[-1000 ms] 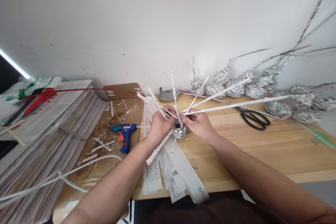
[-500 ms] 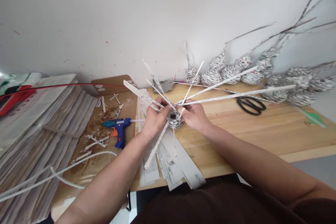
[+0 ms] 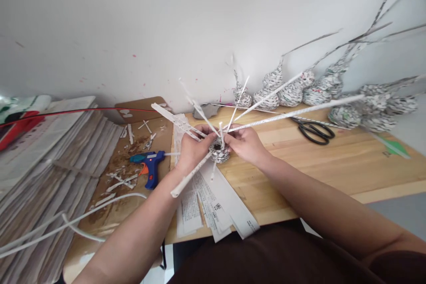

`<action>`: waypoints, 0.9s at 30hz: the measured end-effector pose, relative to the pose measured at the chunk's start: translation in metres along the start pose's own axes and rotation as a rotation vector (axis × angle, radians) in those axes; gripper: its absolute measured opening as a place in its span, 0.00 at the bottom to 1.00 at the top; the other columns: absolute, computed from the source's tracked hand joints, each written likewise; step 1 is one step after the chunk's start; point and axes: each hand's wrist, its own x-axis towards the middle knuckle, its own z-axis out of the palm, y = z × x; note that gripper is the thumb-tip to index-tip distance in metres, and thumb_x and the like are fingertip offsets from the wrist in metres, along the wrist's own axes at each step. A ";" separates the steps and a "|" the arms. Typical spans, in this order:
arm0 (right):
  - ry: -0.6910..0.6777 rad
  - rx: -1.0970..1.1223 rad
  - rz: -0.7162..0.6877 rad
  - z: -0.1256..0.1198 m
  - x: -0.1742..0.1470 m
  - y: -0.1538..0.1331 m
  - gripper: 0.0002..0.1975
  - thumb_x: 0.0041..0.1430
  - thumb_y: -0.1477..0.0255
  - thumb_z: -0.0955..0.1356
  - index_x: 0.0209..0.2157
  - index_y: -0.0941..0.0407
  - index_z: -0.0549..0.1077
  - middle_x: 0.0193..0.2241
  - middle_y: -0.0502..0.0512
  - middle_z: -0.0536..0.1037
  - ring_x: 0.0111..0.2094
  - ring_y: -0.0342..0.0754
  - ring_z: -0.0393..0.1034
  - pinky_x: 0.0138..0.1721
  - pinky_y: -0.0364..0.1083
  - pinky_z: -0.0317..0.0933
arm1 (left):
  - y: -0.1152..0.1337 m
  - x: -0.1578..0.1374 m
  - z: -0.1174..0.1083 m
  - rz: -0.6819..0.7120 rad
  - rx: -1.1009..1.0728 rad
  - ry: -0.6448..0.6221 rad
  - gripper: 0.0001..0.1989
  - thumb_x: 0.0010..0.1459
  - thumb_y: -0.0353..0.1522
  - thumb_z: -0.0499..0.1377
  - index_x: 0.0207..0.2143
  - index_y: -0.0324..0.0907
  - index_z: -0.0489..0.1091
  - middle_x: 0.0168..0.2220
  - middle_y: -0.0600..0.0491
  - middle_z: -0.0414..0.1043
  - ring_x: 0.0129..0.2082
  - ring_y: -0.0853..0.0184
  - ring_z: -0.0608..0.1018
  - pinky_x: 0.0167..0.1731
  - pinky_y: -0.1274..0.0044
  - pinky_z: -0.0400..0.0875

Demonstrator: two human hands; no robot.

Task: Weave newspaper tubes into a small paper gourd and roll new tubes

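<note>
Between my hands is a small round weaving of rolled newspaper (image 3: 220,156), with a dark hole in its top. White paper tubes (image 3: 289,113) spread outward from it in several directions. My left hand (image 3: 195,147) is closed at its left side, thumb and fingers pinching the weaving near the tube bases. On the right, my right hand (image 3: 245,143) is closed with its thumb and fingertips on a short upright paper tube (image 3: 222,136) at the rim. The fingers' undersides are hidden. Flat printed paper strips (image 3: 229,206) lie beneath the work.
A blue glue gun (image 3: 152,169) rests on brown cardboard with paper scraps, left of my hands. Farther left rises a newspaper stack (image 3: 66,177). Black scissors (image 3: 314,132) lie on the wooden table (image 3: 299,173) at right. Several woven paper gourds (image 3: 293,93) stand along the wall.
The short tube by my right thumb now stands up over the rim. The long tube at the lower left has swung up and left. My hands stay at the weaving.
</note>
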 end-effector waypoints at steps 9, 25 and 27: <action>0.115 0.029 0.099 0.005 -0.001 -0.008 0.09 0.46 0.68 0.72 0.23 0.57 0.70 0.17 0.48 0.73 0.18 0.43 0.67 0.18 0.41 0.62 | 0.006 -0.005 0.002 -0.009 -0.021 0.003 0.05 0.51 0.32 0.61 0.28 0.38 0.73 0.26 0.53 0.74 0.27 0.67 0.75 0.30 0.77 0.69; 0.139 0.168 0.199 0.009 0.000 -0.010 0.06 0.46 0.73 0.70 0.27 0.57 0.69 0.18 0.46 0.73 0.16 0.41 0.67 0.17 0.39 0.63 | -0.001 -0.005 0.005 0.032 0.067 0.058 0.04 0.52 0.32 0.60 0.29 0.40 0.71 0.28 0.53 0.74 0.31 0.65 0.77 0.34 0.76 0.69; 0.117 0.187 0.170 0.009 -0.001 -0.009 0.07 0.47 0.71 0.71 0.30 0.57 0.71 0.18 0.46 0.73 0.16 0.40 0.66 0.16 0.39 0.63 | -0.002 -0.005 0.005 0.042 0.095 0.070 0.04 0.52 0.32 0.60 0.30 0.40 0.71 0.28 0.53 0.74 0.31 0.65 0.77 0.35 0.76 0.70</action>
